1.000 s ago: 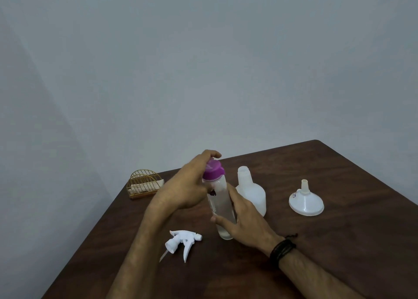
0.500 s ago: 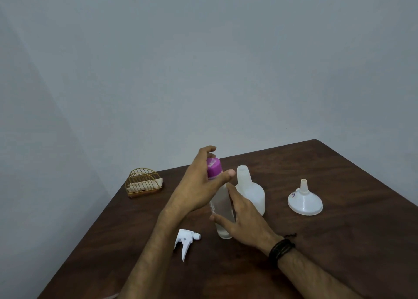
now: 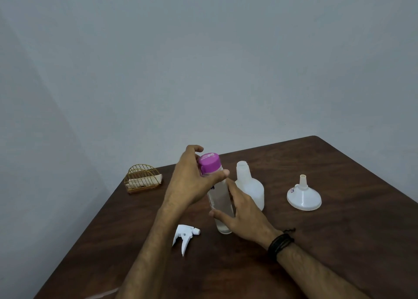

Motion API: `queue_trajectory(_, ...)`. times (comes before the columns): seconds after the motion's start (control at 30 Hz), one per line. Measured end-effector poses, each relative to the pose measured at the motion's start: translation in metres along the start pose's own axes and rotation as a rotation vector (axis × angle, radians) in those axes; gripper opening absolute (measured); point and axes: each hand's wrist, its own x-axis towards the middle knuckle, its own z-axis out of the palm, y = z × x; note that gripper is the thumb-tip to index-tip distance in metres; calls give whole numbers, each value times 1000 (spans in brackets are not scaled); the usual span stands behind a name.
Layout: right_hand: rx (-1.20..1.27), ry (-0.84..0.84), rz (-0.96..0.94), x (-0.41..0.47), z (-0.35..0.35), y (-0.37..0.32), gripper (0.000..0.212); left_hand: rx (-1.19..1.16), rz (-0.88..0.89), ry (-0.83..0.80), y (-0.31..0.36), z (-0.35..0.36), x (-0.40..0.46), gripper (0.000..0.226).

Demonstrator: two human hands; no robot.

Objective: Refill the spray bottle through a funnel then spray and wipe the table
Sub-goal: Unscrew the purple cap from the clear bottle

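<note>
Left hand (image 3: 192,181) covered the near side of the pink cap (image 3: 210,163) and the clear bottle's (image 3: 222,206) neck. Right hand (image 3: 244,217) hid the bottle's lower right, toward 3 o'clock, and part of the white bottle (image 3: 251,190). Funnel (image 3: 304,195) label was too small to read. Both forearms ran off the bottom edge. Rack (image 3: 142,179) contents were unclear.

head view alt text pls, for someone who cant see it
A left hand grips the purple cap of a clear bottle while the right hand holds its body on a dark wooden table. Nearby: an open spray bottle, funnel, trigger head.
</note>
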Motion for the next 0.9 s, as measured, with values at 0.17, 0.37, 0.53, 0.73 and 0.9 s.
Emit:
queue_trajectory(0.17, 17, 9, -14, -1, -2, -2, 82, -21, 95, -165, -3, 1, -4, 68)
queue_trajectory(0.37, 27, 7, -26, 0, -3, -1, 82, -158, 1, 34, -11, -1, -2, 70)
queue_trajectory(0.53, 18, 9, -22, 0, -3, -3, 83, -205, -31, 71, -9, 5, -2, 74)
queue_trajectory(0.73, 1, 14, -10, 0, -2, 0, 84, -175, 38, -48, -4, 17, -8, 72)
queue_trajectory(0.9, 9, 23, -39, -1, -4, -2, 80, -230, 32, 48, -4, 20, -8, 62)
